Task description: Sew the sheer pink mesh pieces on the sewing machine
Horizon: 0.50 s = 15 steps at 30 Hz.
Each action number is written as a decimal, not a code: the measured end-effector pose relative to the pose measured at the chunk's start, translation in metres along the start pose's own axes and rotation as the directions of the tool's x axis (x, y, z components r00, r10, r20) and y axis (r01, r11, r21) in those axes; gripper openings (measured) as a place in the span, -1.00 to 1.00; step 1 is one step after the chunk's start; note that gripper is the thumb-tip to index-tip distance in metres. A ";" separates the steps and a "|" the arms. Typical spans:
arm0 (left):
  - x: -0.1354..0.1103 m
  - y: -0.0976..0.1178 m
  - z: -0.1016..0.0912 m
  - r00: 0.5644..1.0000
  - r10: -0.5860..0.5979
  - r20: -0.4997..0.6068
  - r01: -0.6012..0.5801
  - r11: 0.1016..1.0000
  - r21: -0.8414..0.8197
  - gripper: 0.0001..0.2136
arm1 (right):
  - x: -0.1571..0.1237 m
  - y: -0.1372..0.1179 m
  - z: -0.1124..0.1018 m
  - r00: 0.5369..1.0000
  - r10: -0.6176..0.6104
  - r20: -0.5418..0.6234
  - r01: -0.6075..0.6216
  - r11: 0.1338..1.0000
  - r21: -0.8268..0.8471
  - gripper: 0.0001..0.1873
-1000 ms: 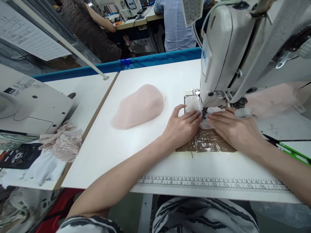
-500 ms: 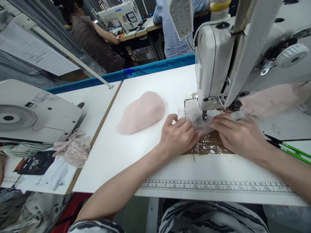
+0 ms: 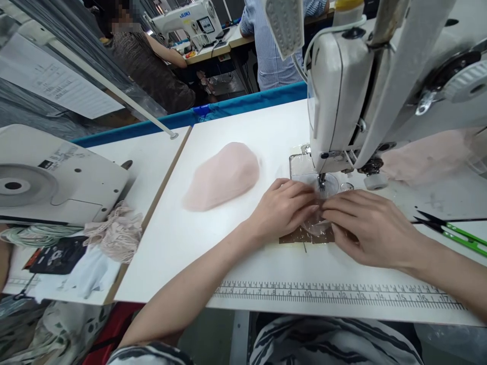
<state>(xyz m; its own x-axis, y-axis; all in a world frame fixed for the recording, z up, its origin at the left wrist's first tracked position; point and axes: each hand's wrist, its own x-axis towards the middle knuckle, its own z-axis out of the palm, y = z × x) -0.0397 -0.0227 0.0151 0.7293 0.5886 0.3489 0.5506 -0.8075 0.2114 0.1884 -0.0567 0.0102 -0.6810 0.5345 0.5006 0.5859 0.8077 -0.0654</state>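
A small piece of sheer, pale fabric (image 3: pixel 316 224) lies just in front of the presser foot (image 3: pixel 322 183) of the sewing machine (image 3: pixel 329 101). From the left, my left hand (image 3: pixel 283 209) grips its edge with curled fingers. My right hand (image 3: pixel 367 228) pinches the same piece from the right, its fingertips close to the left thumb. Both hands partly cover the fabric, and its full outline is hard to make out. Brown, shiny tape (image 3: pixel 292 236) shows on the table under the hands.
Pale pink sheer fabric (image 3: pixel 226 177) lies left of the hands, and more pink fabric (image 3: pixel 422 157) sits behind the machine head. Green-handled thread snips (image 3: pixel 462 238) rest at the right. A printed ruler (image 3: pixel 327 293) runs along the front edge. Two people work beyond the blue cloth edging (image 3: pixel 251 105).
Both hands have drawn slightly toward me, bringing the sheer fabric out from around the presser foot. They are now closer together. The pink fabric on the left has not moved.
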 end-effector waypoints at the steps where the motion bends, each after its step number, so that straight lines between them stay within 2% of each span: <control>1: 0.001 -0.001 0.001 1.000 -0.007 0.020 0.007 1.000 -0.016 -0.65 | 0.000 0.000 -0.001 1.000 0.020 0.002 -0.020 1.000 -0.016 -0.76; 3: 0.001 -0.001 0.003 1.000 -0.012 0.021 0.013 1.000 -0.022 -0.62 | 0.000 0.001 -0.001 0.998 0.044 -0.036 -0.046 0.996 -0.079 -0.70; 5: 0.002 -0.002 0.006 1.000 -0.008 0.000 0.008 1.000 0.002 -0.64 | 0.000 0.002 0.001 0.997 0.042 -0.062 -0.049 0.992 -0.119 -0.74; 7: 0.003 -0.002 0.009 1.000 0.002 -0.013 -0.002 1.000 0.028 -0.66 | -0.001 0.003 0.003 0.998 0.046 -0.037 -0.050 0.990 -0.132 -0.80; 12: 0.003 -0.001 0.016 0.999 0.054 0.005 -0.055 0.998 0.032 -0.70 | -0.006 0.010 0.007 0.986 0.143 0.082 -0.129 0.979 -0.158 -0.68; 15: 0.001 0.005 0.018 0.998 0.058 0.008 -0.058 0.996 0.074 -0.68 | -0.007 0.015 0.007 0.982 0.169 0.080 -0.151 0.968 -0.199 -0.63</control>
<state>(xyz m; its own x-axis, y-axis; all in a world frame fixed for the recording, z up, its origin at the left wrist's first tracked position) -0.0290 -0.0252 -0.0002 0.7631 0.5410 0.3535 0.5356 -0.8355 0.1225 0.1995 -0.0465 -0.0006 -0.6051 0.6817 0.4113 0.7572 0.6523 0.0328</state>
